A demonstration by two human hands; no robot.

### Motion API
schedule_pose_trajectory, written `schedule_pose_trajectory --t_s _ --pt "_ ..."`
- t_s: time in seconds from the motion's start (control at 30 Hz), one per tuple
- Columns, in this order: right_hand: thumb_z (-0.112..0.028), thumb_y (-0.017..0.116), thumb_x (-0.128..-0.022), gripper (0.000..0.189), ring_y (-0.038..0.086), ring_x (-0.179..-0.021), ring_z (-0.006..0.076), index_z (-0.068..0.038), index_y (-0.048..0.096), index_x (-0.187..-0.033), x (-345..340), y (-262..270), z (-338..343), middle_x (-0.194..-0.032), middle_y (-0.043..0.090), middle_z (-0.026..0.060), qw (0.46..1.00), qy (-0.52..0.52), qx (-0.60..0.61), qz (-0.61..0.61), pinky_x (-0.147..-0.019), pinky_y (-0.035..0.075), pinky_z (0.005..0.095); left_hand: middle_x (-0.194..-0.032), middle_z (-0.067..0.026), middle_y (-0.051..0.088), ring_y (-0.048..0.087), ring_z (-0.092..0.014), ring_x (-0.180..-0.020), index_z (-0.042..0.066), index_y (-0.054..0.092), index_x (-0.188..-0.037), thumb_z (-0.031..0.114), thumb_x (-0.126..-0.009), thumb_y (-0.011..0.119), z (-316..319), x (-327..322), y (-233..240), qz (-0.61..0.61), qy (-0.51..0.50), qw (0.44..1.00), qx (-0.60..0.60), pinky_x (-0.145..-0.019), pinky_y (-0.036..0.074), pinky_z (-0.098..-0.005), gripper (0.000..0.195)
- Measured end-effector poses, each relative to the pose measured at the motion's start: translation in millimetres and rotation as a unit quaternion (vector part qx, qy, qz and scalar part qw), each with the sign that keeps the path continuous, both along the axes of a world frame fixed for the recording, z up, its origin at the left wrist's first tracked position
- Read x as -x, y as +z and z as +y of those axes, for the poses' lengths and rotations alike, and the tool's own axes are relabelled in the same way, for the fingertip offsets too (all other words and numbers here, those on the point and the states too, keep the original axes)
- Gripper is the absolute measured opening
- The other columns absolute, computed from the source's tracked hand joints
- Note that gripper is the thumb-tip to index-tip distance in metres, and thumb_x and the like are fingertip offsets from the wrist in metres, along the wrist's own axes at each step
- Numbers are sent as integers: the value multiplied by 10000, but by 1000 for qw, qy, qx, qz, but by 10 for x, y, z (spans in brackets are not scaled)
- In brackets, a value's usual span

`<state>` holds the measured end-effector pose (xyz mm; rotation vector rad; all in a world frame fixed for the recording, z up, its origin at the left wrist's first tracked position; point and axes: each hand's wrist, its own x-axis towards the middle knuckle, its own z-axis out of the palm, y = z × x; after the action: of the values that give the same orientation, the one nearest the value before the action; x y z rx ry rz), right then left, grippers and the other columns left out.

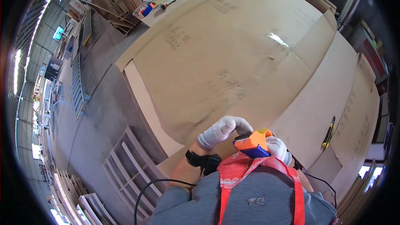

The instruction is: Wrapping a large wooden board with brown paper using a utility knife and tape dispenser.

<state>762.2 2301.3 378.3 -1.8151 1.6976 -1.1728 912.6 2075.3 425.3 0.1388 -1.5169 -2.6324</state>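
Both of my hands wear white gloves and are close together in front of my chest. My right hand [277, 148] is closed around the side of an orange and blue tape dispenser [253, 143]. The bent fingers of my left hand [225, 129] reach to the dispenser's dark end; whether they pinch anything there cannot be seen. Beneath and beyond the hands lies a wide sheet of brown wrapping paper [200, 78] with printed writing, spread over pale boards. A yellow and black utility knife [328, 132] lies on the pale board to the right.
A second orange and blue tape dispenser [147, 9] and a handled tool [167, 4] lie at the table's far left. A slatted wooden frame [132, 172] stands on the floor at lower left. A black cable [148, 183] runs beside my body.
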Motion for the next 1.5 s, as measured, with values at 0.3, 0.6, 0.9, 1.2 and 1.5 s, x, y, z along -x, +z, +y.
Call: schedule_pose_trajectory --t_s 0.3,0.6,0.9,1.2,1.5 --pt "-381 746 -843 540 695 -887 207 -21 636 -1230 -156 319 -16 -953 729 122 861 -109 -410 -282 -818 536 345 -792 -83 714 644 -135 -745 24 730 -876 58 -899 661 -1034 -145 -938 -175 426 838 294 -703 521 -292 80" --pt "-492 723 -867 534 635 -694 117 18 678 -1018 -205 189 -598 -812 670 58 834 -169 -386 -357 -633 528 281 -977 -35 716 633 -287 -1000 171 746 -884 247 -835 726 -1755 229 -1192 -308 413 593 619 -917 453 -468 93" --pt "-591 702 -838 622 652 -642 167 22 672 -938 -106 -107 -602 -759 658 77 828 -154 -408 -352 -576 529 308 -1593 -161 300 315 -283 -1448 196 351 -1539 423 -934 618 -1764 183 -1235 -529 409 453 590 -1163 183 -559 699" --pt "-589 688 -842 644 684 -760 222 36 678 -997 -63 -26 -606 -850 702 116 835 -117 -427 -326 -723 539 332 -1598 -63 316 282 -251 -1477 191 367 -1523 477 -1035 342 -1625 -78 -884 -396 50 549 735 -1215 69 -556 566" --pt "-556 681 -860 591 689 -852 217 -19 669 -1105 30 -360 -508 -904 714 116 857 -34 -341 -386 -785 533 330 -1242 -201 634 595 -354 -1164 47 657 -1125 383 -855 699 256 -465 -595 -167 199 597 759 -1019 447 -487 433"
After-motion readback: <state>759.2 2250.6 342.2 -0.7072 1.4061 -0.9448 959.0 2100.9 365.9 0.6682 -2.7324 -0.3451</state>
